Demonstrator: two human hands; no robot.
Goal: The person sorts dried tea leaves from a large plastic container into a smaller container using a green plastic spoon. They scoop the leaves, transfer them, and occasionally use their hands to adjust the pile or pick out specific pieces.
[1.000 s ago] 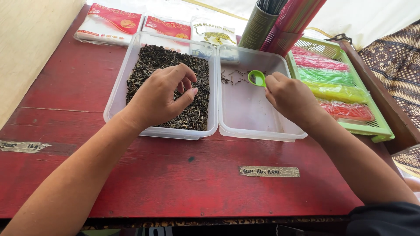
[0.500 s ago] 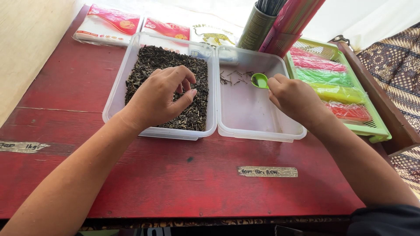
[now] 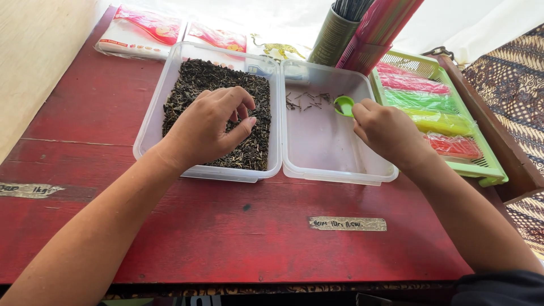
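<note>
red wooden table (image 3: pixel 85 119), with a taped paper label (image 3: pixel 25 190) at its far left edge. sealed red-and-white packets (image 3: pixel 141 28) lying at the back left. clear plastic tray (image 3: pixel 148 122), left of the pair, filled with dark dried tea leaves (image 3: pixel 195 85). left hand (image 3: pixel 207 127) over this tray, fingers curled down with the tips drawn together among the leaves, thumb just beside the forefinger; whether any leaves are pinched between them cannot be told. second clear plastic tray (image 3: pixel 334 164), touching the first along its right wall, mostly bare, with a small scatter of thin stems (image 3: pixel 309 102) near its back wall. second paper label (image 3: pixel 347 224) on the table in front of it. small green scoop (image 3: pixel 343 105) above this tray, near the stems. right hand (image 3: pixel 388 133), fingers closed around the scoop's handle. dark green cylindrical holder (image 3: pixel 331 39) behind, beside pink and red sheets (image 3: pixel 379 28). green slotted basket (image 3: pixel 487 170) at right, holding red, green and yellow sachets (image 3: pixel 422 99).
</note>
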